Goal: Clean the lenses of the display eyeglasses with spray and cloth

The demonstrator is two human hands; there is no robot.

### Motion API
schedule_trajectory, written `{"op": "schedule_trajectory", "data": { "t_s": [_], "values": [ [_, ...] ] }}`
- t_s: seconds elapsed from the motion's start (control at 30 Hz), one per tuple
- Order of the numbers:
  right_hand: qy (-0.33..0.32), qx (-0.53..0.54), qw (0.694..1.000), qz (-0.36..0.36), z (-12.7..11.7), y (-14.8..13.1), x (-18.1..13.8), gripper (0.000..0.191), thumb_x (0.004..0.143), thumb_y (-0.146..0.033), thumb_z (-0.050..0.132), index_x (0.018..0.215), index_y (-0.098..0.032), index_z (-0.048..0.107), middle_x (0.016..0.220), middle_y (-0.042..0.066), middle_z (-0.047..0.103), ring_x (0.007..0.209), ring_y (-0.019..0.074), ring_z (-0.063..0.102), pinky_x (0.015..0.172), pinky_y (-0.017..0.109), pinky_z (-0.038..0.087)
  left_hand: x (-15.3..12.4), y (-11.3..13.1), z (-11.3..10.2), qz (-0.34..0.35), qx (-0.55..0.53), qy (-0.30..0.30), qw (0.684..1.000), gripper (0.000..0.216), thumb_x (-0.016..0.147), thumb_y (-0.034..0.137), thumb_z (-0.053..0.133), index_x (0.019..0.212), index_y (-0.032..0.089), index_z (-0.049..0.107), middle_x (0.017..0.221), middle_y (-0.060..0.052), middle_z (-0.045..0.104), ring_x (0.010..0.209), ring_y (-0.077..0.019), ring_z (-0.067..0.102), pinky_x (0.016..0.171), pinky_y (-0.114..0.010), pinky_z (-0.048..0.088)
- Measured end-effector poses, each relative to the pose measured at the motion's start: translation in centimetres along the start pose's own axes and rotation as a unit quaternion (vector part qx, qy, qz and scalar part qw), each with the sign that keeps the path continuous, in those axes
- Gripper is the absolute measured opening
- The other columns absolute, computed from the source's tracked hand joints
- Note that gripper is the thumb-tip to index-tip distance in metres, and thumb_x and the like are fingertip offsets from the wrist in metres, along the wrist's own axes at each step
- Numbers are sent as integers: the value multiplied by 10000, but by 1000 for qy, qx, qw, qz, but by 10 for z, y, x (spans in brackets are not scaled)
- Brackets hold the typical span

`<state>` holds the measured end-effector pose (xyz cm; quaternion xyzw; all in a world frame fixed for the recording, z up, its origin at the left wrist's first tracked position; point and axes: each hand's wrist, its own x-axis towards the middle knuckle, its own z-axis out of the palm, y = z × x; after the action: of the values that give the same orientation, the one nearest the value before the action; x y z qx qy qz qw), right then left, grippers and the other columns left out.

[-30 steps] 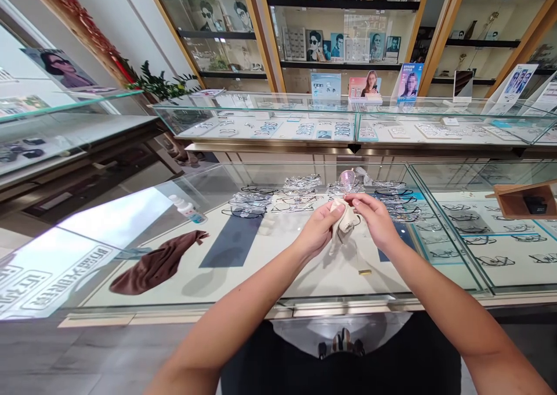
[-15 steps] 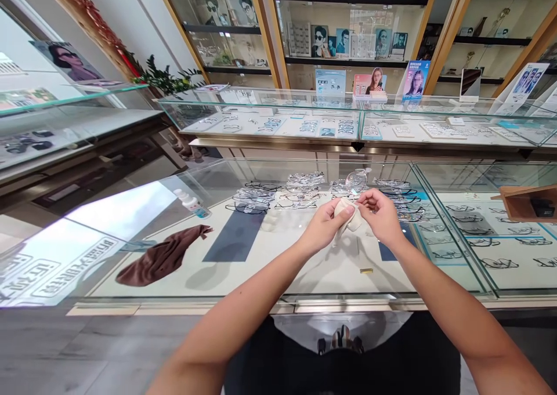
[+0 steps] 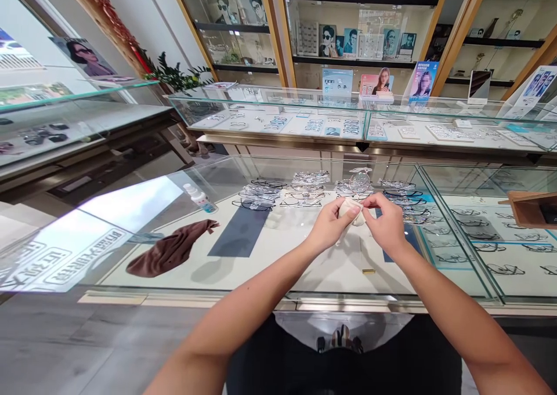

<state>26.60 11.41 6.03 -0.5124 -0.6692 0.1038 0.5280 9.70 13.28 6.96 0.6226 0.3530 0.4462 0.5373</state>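
My left hand is closed around a cream cleaning cloth, its thumb pressing on the folds. Right beside it, my right hand pinches at the cloth's edge. A pair of thin-framed eyeglasses shows one round clear lens just beyond my fingertips. The rest of this pair seems to run down into the cloth and fingers, where it is hidden. Both hands are above the glass counter.
On the counter's left lie a brown cloth pouch and a white spray bottle. Rows of eyeglasses lie beyond my hands. A wooden box stands at right. Another glass showcase runs across behind.
The view has turned slightly left, so the scene sits further right. My hands stay together at the cloth, with the fingers shifted a little.
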Motion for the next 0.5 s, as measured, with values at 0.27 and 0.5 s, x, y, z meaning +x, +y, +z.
{"op": "schedule_trajectory", "data": {
  "t_s": [0.27,0.5],
  "values": [
    [13,-62,998,-29,5,-1,-5,99,895,-232,594,805,-255,628,808,0,782,753,195,732,718,299,502,-3,-5,6,17,20,48,998,464,837,612,726,939,159,723,782,-13,666,734,-161,567,703,-271,466],
    [12,-94,993,-71,5,-2,-6,132,922,-198,588,805,-254,615,787,-7,763,724,184,705,689,283,473,-3,-4,6,14,21,67,997,455,827,611,712,880,160,680,766,-5,627,713,-149,526,690,-270,434]
  ]
}}
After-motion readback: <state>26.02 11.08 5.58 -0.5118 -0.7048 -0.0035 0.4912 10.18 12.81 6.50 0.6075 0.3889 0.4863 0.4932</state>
